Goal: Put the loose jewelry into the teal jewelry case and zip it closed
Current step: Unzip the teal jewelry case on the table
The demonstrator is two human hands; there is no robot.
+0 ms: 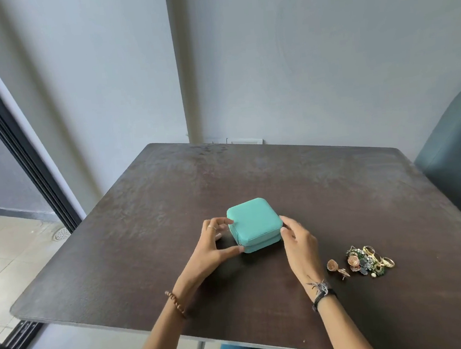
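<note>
Two hands bracket one small case, w/ everything sitting on a big dark brown table (324, 181) that fills the lower centre of the frame. Teal jewelry case (254, 224) sits just below frame centre, lid down, seam line running round its side; whether the zip is fully shut I can't tell from here.

Case looks like a padded, faux-leather box: light, fairly stiff in the walls, a bit soft on the lid, prob. not slippery. Best held by its side walls w/ one hand while the other works the zip pull round the corners (pull itself is too small to pick out).

Left hand (217, 246) is at the case's left side, fingers spread moderately and curled toward it, thumb tip touching the lower front corner. Right hand (298, 238) is at the right side, fingers loosely bent, tips touching or just beside the right corner; neither hand has a closed grasp on anything.

Loose jewelry pile (370, 260) lies lower right of the frame, well apart from the case: gold rings, green-and-gold pieces, small and tangly, likely delicate, so pinch piece by piece. Fan-shaped earring (336, 267) lies just left of the pile, near the right wrist.
</note>
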